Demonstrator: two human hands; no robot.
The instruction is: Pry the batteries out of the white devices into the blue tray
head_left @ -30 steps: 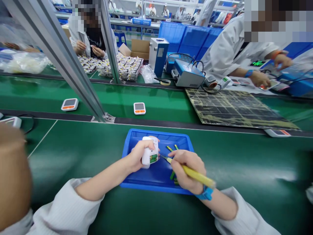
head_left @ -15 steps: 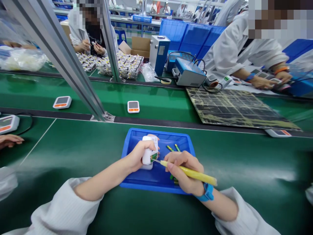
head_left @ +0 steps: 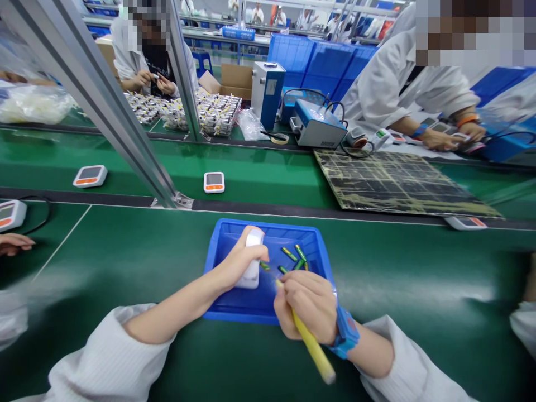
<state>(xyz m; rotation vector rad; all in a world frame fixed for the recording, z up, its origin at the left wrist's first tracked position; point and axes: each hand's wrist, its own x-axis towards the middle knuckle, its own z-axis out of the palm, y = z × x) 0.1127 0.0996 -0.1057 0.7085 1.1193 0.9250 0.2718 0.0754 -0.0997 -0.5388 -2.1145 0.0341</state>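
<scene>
My left hand [head_left: 239,258] is closed around a white plastic device [head_left: 253,269], tipped on its edge above a blue tray [head_left: 268,319]. A green battery [head_left: 264,266] shows beside the device, near my thumb. In my right hand [head_left: 309,304] is a yellow-handled pointed tool [head_left: 312,347], held like a pen; its thin tip is blurred and reaches toward the battery. Several green batteries [head_left: 288,254] lie loose on the tray floor to the right of the device. The device's front faces away, so I cannot make it out.
Beyond the bench edge, a conveyor carries white devices with orange buttons [head_left: 214,182]. A metal post [head_left: 125,123] rises at left. A dark scratched board [head_left: 402,181] lies at right. Co-workers sit across the line, and another person's hand [head_left: 15,244] rests at far left.
My left hand has turned the device over toward its edge, and a battery now shows outside it. My right hand has swung the tool's handle downward. The conveyor devices have shifted left.
</scene>
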